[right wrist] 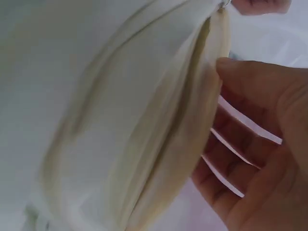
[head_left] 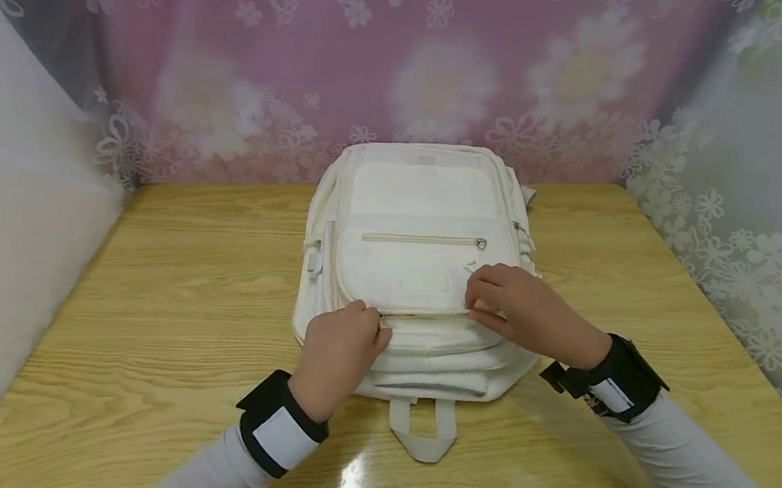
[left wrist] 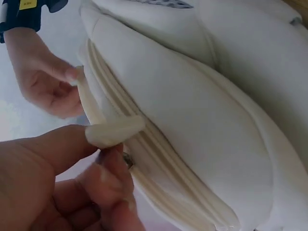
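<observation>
A: Lying flat mid-table (head_left: pixel 144 315), a cream backpack (head_left: pixel 406 191), carry loop (head_left: pixel 425 433) on the side nearest the person.

B: Hands?

A: Both at the backpack's front pocket seam. Left hand (head_left: pixel 339 353) pinches the fabric zipper pull (left wrist: pixel 113 132), thumb and fingers closed on it. Right hand (head_left: pixel 522 309) grips the pocket edge (right wrist: pixel 211 96) beside the zip line, thumb on top, fingers curled beneath.

B: Handling?

A: Looks soft and light; the cloth folds and sags, nothing stiff. Probably needs bracing at the seam, since loose fabric would bunch along the zip. The pull tab is the only firm spot.

B: Background?

A: Floral curtain (head_left: pixel 407 47) behind the backpack.
</observation>
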`<state>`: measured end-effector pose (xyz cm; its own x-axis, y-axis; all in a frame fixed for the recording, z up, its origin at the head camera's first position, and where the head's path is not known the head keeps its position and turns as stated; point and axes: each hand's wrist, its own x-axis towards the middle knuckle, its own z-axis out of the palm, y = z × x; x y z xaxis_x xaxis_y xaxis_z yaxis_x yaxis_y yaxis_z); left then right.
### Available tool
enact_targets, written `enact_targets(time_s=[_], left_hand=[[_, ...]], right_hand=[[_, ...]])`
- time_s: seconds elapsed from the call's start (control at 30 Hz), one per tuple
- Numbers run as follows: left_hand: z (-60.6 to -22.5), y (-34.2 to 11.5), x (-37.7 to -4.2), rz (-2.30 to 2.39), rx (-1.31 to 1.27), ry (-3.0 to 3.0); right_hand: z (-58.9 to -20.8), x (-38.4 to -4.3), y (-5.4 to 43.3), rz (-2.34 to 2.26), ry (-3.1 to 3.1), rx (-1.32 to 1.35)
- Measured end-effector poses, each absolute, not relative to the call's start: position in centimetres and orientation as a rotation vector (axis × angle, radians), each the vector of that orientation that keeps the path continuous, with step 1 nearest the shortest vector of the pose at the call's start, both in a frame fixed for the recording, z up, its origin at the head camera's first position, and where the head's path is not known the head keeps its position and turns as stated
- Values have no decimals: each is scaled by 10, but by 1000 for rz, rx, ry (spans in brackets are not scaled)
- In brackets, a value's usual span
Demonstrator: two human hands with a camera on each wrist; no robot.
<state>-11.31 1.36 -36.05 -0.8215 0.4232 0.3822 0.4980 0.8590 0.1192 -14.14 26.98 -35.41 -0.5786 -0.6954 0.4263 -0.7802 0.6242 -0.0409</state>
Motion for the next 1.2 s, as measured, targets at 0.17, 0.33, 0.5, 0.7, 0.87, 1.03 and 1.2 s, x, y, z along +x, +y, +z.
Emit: enact_targets(time_s=[0.17,0.33,0.5,0.7,0.87,1.03,1.2], left_hand=[[-355,11,-108,-448,-680,-2798],[-355,4,-103,-401,-716,-2705],[-353,-1,-100,-385,-774,-2625],[-347,-10,-99,-327,-932,-2560],[-348,-15,-106,-149,-988,-2442],[-359,-16,-125,-85,-992,-2404],[-368,-18,-142,-89,-1063,-2443]], right_hand=[[-343,-137,225,238,-2498,1294],[-337,-130,184,87,-2624,1409],[-339,-132,171,113,-2719,1360],[-338,-134,175,234,-2768,1305],[-339,-132,184,256,-2726,1337],[-339,-128,191,293,-2763,1340],[-335,-127,194,356,-2818,1363]])
